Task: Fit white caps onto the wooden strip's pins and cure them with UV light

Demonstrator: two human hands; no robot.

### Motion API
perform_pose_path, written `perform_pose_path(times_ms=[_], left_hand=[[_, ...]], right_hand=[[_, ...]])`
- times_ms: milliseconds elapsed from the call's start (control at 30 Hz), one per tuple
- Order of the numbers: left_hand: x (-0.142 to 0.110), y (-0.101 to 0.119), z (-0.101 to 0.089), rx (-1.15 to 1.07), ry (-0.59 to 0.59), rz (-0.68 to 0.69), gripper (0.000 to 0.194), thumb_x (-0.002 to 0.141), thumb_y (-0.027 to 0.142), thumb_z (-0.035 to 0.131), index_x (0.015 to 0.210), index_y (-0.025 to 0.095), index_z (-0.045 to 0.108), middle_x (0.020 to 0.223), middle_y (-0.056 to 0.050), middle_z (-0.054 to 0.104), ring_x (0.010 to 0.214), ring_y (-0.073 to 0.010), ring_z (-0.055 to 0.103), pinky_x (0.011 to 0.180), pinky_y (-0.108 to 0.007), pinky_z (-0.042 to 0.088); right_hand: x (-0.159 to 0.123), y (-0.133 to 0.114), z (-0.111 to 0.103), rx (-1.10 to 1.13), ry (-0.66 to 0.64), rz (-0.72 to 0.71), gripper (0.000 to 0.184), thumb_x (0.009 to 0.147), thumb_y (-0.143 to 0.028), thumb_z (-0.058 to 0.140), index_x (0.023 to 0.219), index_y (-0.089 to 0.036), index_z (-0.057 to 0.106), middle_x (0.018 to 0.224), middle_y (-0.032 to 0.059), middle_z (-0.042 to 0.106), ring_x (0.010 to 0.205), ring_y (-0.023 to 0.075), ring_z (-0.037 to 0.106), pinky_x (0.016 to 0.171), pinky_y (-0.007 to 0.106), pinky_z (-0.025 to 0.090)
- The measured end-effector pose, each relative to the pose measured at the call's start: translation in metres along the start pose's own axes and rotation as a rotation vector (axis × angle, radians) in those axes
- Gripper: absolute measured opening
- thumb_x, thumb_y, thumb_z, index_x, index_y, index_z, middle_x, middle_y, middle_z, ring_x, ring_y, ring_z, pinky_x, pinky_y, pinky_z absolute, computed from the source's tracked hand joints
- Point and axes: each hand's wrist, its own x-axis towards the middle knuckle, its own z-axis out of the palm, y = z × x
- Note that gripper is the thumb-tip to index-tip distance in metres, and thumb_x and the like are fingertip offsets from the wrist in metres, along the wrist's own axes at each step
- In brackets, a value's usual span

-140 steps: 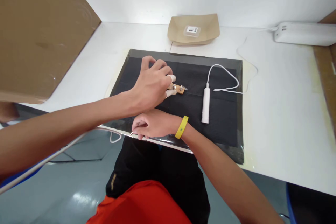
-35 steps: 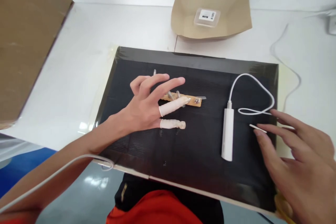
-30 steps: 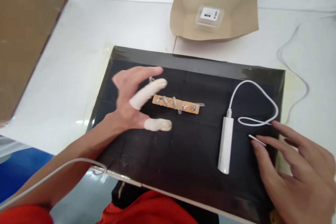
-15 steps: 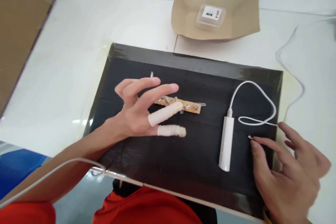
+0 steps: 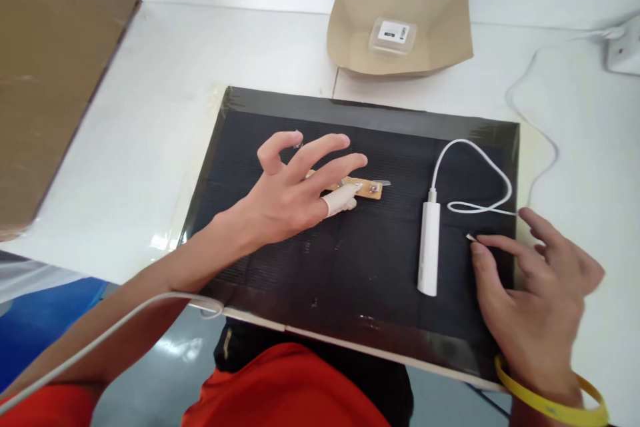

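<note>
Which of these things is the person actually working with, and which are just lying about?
In hand:
- small brown board under the left hand
- thin metal piece at the right hand fingertips
- white pen-like tool between the hands
- black mat

Lying about:
- paper tray holding a clear box
- cardboard box
</note>
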Motion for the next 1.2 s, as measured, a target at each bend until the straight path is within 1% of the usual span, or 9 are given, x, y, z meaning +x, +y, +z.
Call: perform_pose_path(times_ms=[100, 167, 333, 400, 500, 600, 767, 1000, 1200], left_hand=[[-0.003, -0.002, 0.003, 0.002, -0.001, 0.045, 0.02, 0.107, 0.047, 0.051, 0.102, 0.035, 0.066, 0.139, 0.01, 0.07, 0.147, -0.0244, 0.053, 0.125, -0.06, 0.032], [-0.006, -0.007, 0.009, 0.071, 0.059, 0.145, 0.011, 0.107, 0.037, 0.054, 0.107, 0.036, 0.065, 0.14, 0.012, 0.069, 0.142, -0.0217, 0.058, 0.122, -0.056, 0.036], [-0.004, -0.015, 0.024, 0.461, 0.597, 0.583, 0.013, 0.096, 0.017, 0.069, 0.099, 0.028, 0.065, 0.138, 0.012, 0.071, 0.137, -0.015, 0.06, 0.127, -0.041, 0.027], [-0.002, -0.014, 0.026, 0.516, 0.683, 0.627, 0.012, 0.093, 0.018, 0.075, 0.096, 0.026, 0.067, 0.135, 0.009, 0.072, 0.133, -0.0161, 0.062, 0.129, -0.039, 0.022], [-0.001, -0.011, 0.026, 0.526, 0.683, 0.615, 0.01, 0.093, 0.026, 0.078, 0.094, 0.026, 0.068, 0.131, 0.007, 0.075, 0.131, -0.0173, 0.062, 0.13, -0.039, 0.021], [-0.005, -0.012, 0.025, 0.509, 0.625, 0.594, 0.011, 0.095, 0.023, 0.075, 0.092, 0.025, 0.064, 0.137, 0.009, 0.072, 0.142, -0.0152, 0.057, 0.131, -0.037, 0.018], [-0.009, -0.013, 0.026, 0.524, 0.512, 0.506, 0.014, 0.1, 0.017, 0.064, 0.106, 0.03, 0.064, 0.15, 0.015, 0.063, 0.15, -0.0133, 0.051, 0.131, -0.04, 0.014], [-0.001, -0.009, 0.027, 0.53, 0.645, 0.593, 0.01, 0.093, 0.02, 0.077, 0.094, 0.024, 0.067, 0.131, 0.006, 0.076, 0.131, -0.019, 0.065, 0.124, -0.04, 0.026], [0.001, -0.009, 0.031, 0.566, 0.661, 0.589, 0.009, 0.1, 0.024, 0.068, 0.094, 0.025, 0.063, 0.133, 0.009, 0.074, 0.132, -0.0156, 0.064, 0.121, -0.04, 0.029]], right_hand=[[0.001, 0.001, 0.001, 0.018, -0.008, -0.007, 0.013, 0.102, -0.03, 0.063, 0.101, -0.02, 0.072, 0.15, 0.0208, 0.063, 0.139, 0.0425, 0.06, 0.114, 0.07, 0.04], [0.002, 0.002, 0.002, 0.025, -0.013, -0.007, 0.013, 0.102, -0.03, 0.064, 0.101, -0.02, 0.073, 0.148, 0.0207, 0.064, 0.137, 0.042, 0.061, 0.114, 0.069, 0.04], [0.001, 0.007, 0.007, 0.05, 0.036, -0.03, 0.015, 0.101, -0.031, 0.066, 0.099, -0.018, 0.073, 0.143, 0.0215, 0.068, 0.131, 0.0426, 0.065, 0.113, 0.068, 0.04], [0.001, 0.008, 0.007, 0.054, 0.033, -0.03, 0.017, 0.102, -0.031, 0.065, 0.099, -0.017, 0.074, 0.142, 0.0227, 0.068, 0.13, 0.0436, 0.065, 0.112, 0.068, 0.04], [0.001, 0.008, 0.007, 0.061, 0.031, -0.029, 0.018, 0.102, -0.032, 0.064, 0.099, -0.016, 0.074, 0.141, 0.0238, 0.068, 0.13, 0.0445, 0.065, 0.111, 0.068, 0.04], [0.001, 0.007, 0.007, 0.062, 0.029, -0.032, 0.019, 0.102, -0.032, 0.064, 0.098, -0.016, 0.073, 0.141, 0.0245, 0.068, 0.13, 0.0451, 0.065, 0.111, 0.068, 0.04], [0.001, 0.008, 0.007, 0.059, 0.025, -0.038, 0.018, 0.102, -0.033, 0.063, 0.099, -0.017, 0.073, 0.14, 0.0233, 0.069, 0.129, 0.0442, 0.065, 0.11, 0.068, 0.042], [0.002, 0.008, 0.007, 0.052, 0.025, -0.042, 0.02, 0.103, -0.036, 0.06, 0.098, -0.02, 0.071, 0.139, 0.0206, 0.07, 0.126, 0.0435, 0.067, 0.108, 0.068, 0.043], [0.003, 0.007, 0.007, 0.057, 0.016, -0.044, 0.02, 0.103, -0.034, 0.061, 0.098, -0.018, 0.072, 0.138, 0.0224, 0.07, 0.126, 0.0439, 0.067, 0.109, 0.067, 0.043]])
